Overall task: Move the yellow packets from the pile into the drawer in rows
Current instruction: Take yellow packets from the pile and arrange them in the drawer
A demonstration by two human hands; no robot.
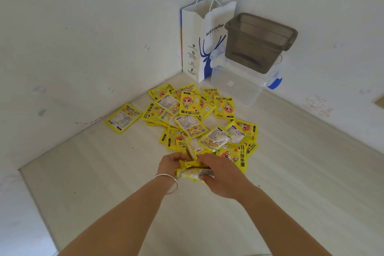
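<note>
At the pile's near edge, both hands' fingers close on a gathered stack of yellow packets [194, 170], the left hand [169, 164] steadying while the right hand [220, 176] squares them, likely for tidy rows.

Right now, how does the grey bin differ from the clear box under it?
The grey bin is smoky dark, tilted and open-topped; the clear box is see-through, sits flat on the floor and bears a blue latch. The grey bin rests on the clear box. Both are plastic containers in the corner beside the paper bag.
</note>
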